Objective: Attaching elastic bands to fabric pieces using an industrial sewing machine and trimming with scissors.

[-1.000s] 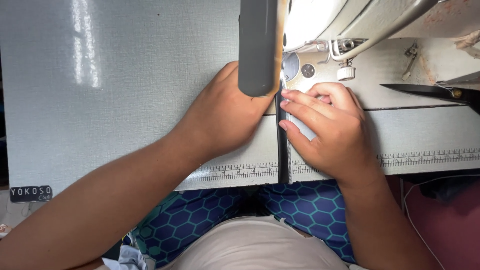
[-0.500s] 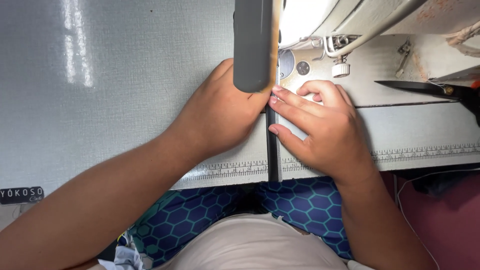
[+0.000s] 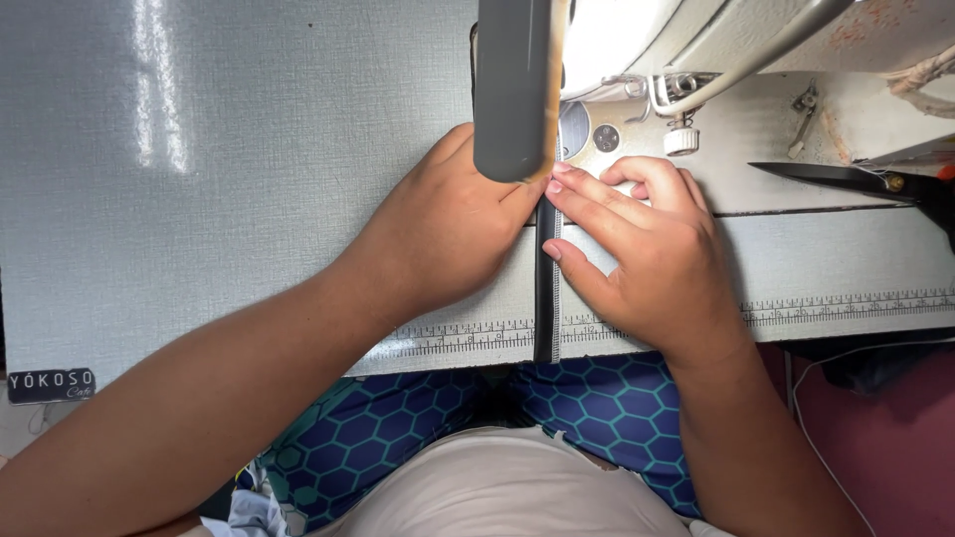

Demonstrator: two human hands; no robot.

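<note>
Both hands lie flat, fingers extended, gripping nothing: the left hand and right hand press grey fabric beside a dark zipper strip on the desk, apparently feeding it to the sewing machine; steady, even guidance seems needed. A grey bar hides the needle.
</note>
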